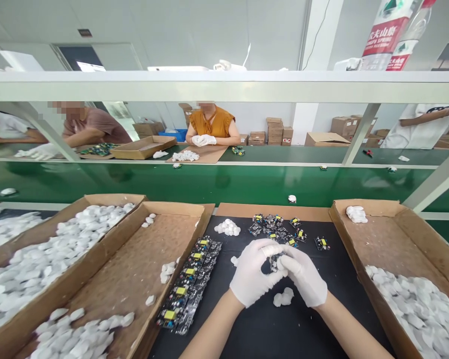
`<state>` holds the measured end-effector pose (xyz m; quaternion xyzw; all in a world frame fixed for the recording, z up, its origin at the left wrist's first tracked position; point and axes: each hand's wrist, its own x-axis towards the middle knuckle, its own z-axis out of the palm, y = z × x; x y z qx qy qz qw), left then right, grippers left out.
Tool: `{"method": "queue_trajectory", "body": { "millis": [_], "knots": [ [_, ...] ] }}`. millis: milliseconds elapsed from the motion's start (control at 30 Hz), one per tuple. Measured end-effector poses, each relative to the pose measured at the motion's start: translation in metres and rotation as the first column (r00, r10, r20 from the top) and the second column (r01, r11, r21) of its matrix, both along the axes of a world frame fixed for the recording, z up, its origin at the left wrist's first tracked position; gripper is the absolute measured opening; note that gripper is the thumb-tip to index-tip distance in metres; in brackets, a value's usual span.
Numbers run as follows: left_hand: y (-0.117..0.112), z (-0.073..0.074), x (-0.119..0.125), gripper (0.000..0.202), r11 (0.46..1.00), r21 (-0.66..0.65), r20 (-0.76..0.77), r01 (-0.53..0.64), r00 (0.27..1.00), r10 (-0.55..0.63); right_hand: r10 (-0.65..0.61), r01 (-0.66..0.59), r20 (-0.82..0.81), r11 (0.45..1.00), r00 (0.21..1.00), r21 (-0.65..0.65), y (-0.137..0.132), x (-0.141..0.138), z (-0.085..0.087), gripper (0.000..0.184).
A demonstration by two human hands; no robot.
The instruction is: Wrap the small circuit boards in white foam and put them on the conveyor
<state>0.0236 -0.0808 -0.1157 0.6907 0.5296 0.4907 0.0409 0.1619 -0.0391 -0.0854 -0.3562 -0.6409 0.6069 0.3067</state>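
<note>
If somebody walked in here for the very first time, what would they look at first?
Probably the white-gloved left hand and white-gloved right hand, meeting over the black work surface around a small, partly hidden piece. Next might come the row of dark, yellow-dotted circuit boards on the left, then the heap of white pieces in the brown cardboard tray on the right.

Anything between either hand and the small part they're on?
Nothing visible beyond the white gloves: the left hand and right hand meet directly at the small part, their fingers partly hiding it. The nearest loose white piece lies on the black work surface, not in between.
</note>
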Motion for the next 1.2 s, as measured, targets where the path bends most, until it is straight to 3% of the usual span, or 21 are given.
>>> {"method": "queue_trajectory", "body": {
  "millis": [233,400,533,667,967,1200],
  "knots": [
    [0.0,-0.01,0.001,0.038,0.994,0.106,-0.145,-0.039,0.988,0.054,-0.003,0.003,0.098,1.0,0.995,0.003,-0.001,0.001,0.003,0.032],
    [-0.002,-0.003,0.0,0.042,1.0,-0.015,-0.051,0.017,0.999,-0.017,-0.069,0.058,0.127,0.994,0.99,0.088,0.0,0.0,-0.001,0.028],
    [-0.001,0.002,-0.009,0.019,0.995,0.046,0.039,0.088,0.995,-0.09,-0.062,0.041,0.119,0.984,0.991,0.173,0.004,-0.002,-0.005,0.03],
    [0.003,0.0,-0.016,0.014,0.989,0.145,-0.073,-0.018,0.997,0.028,-0.085,0.063,0.13,0.984,0.988,0.166,0.007,-0.002,-0.009,0.042],
    [0.005,0.0,-0.013,0.012,0.981,0.133,-0.258,-0.14,0.951,0.171,-0.184,0.052,0.298,0.915,0.937,0.4,0.003,0.0,-0.008,0.041],
    [0.006,-0.006,-0.011,0.011,0.971,0.142,-0.325,-0.192,0.918,0.229,-0.173,0.103,0.196,0.94,0.965,0.325,-0.005,-0.001,-0.01,0.038]
  ]
}}
